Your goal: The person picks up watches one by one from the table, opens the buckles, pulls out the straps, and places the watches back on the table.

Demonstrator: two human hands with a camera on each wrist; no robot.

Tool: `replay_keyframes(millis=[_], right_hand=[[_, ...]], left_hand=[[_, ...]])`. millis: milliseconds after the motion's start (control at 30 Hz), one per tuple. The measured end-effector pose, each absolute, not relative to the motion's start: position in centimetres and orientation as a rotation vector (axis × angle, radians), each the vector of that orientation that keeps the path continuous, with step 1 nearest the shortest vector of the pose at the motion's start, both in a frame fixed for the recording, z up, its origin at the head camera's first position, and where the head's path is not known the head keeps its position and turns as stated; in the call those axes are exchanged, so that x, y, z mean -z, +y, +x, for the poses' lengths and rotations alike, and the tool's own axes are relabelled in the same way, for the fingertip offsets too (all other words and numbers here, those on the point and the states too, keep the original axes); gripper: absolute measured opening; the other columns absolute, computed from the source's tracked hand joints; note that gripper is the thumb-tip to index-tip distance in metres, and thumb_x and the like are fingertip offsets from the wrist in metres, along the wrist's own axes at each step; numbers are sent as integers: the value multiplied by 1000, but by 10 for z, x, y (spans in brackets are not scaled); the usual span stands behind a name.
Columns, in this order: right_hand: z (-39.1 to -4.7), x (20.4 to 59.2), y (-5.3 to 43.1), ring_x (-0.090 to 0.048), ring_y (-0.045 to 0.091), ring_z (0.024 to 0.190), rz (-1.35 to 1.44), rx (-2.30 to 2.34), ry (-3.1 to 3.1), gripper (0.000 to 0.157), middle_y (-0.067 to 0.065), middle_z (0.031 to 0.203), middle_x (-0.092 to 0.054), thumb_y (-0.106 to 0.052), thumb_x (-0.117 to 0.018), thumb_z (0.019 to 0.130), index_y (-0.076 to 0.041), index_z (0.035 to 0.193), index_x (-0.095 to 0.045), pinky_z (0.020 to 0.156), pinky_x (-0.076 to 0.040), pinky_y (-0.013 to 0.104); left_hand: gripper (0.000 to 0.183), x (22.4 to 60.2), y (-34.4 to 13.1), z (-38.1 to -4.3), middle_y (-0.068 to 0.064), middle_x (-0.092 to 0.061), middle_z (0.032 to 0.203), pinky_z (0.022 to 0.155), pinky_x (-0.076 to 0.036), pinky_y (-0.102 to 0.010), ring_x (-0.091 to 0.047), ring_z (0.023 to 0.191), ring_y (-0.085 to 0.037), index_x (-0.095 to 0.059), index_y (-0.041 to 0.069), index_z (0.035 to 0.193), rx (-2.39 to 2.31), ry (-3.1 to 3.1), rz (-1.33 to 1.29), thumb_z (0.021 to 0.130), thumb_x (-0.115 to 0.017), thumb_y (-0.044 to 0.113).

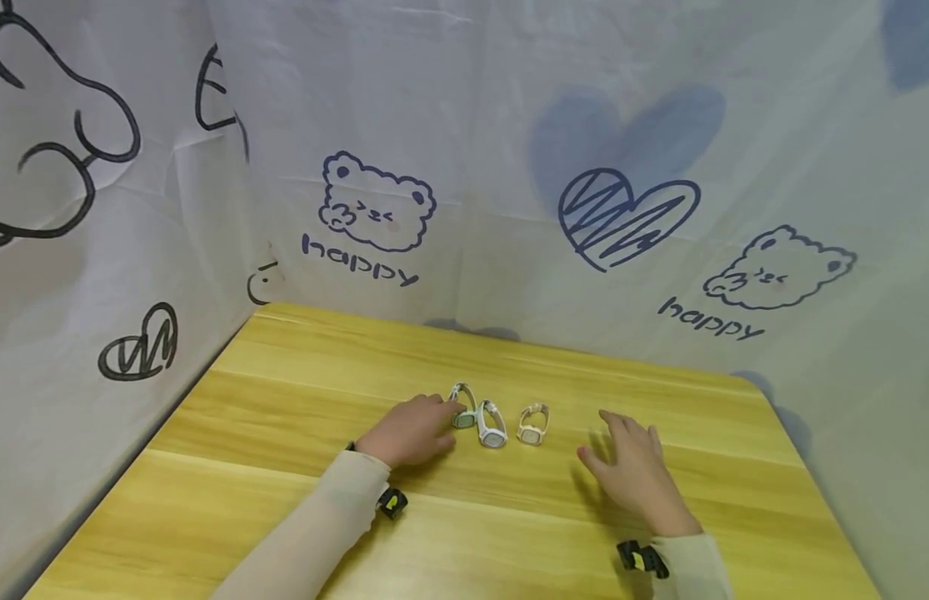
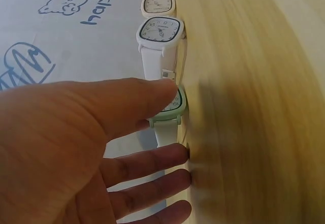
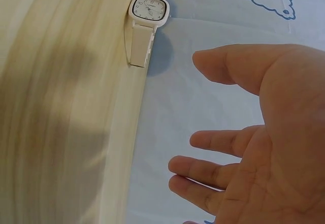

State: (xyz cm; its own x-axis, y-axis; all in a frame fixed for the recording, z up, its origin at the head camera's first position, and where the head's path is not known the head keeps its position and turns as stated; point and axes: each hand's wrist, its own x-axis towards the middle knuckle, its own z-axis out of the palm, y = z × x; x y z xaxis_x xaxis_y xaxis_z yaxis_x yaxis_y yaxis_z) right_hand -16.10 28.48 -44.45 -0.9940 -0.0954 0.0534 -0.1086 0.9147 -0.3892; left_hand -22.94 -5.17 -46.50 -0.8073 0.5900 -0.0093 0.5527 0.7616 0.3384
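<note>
Three wristwatches stand in a loose row on the table. My left hand [image 1: 413,432] is at the leftmost one, a watch with a pale green case [image 1: 464,420]. Its index finger reaches over that watch's strap in the head view. In the left wrist view the thumb [image 2: 137,99] covers part of the green dial, and the other fingers extend loosely; a firm grip does not show. Close beside it is a white watch [image 1: 492,437], then a cream-coloured watch [image 1: 531,435] a little apart. To the right, my right hand [image 1: 635,468] hovers with spread fingers, holding nothing.
The yellow wood-grain table [image 1: 471,533] meets a white cloth [image 1: 479,167] printed with bears and hearts along its back edge. Another printed cloth [image 1: 194,250] hangs at the left side.
</note>
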Motion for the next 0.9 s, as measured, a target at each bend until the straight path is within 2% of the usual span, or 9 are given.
replay_keyframes(millis=[433, 533, 700, 800, 900], right_hand=[[-164, 446, 283, -37, 55, 140, 175, -585, -3062, 73, 36, 150, -43, -34, -69, 99, 9, 151, -40, 119, -4, 72], [-165, 446, 283, -36, 55, 140, 171, -598, -3058, 73, 36, 150, -43, -34, -69, 99, 9, 151, -40, 119, -3, 71], [-165, 449, 282, -38, 54, 139, 177, -599, -3070, 72, 36, 149, -45, -34, -68, 100, 9, 150, -41, 118, -5, 72], [-165, 449, 282, -39, 55, 139, 181, -600, -3069, 71, 36, 149, -45, -33, -68, 100, 9, 150, -41, 118, -6, 72], [-166, 449, 281, -40, 55, 138, 182, -601, -3065, 70, 35, 149, -45, -33, -68, 100, 9, 150, -42, 118, -12, 72]], left_hand=[[42, 466, -49, -226, -8, -69, 121, 92, -55, -46, -66, 107, -27, -63, 13, 140, -479, 2857, 899, 100, -67, 26], [30, 466, -48, -227, -6, -70, 109, 84, -55, -43, -66, 96, -23, -68, 12, 128, -518, 2871, 908, 100, -68, 24], [7, 471, -49, -231, 5, -67, 88, 71, -52, -35, -57, 75, -11, -72, 17, 98, -572, 2910, 894, 97, -74, 24], [9, 470, -52, -234, 8, -68, 84, 71, -52, -34, -58, 73, -9, -71, 21, 90, -585, 2952, 903, 95, -76, 25], [8, 465, -56, -236, 8, -71, 89, 75, -55, -34, -63, 80, -9, -71, 22, 90, -606, 2990, 921, 96, -76, 25]])
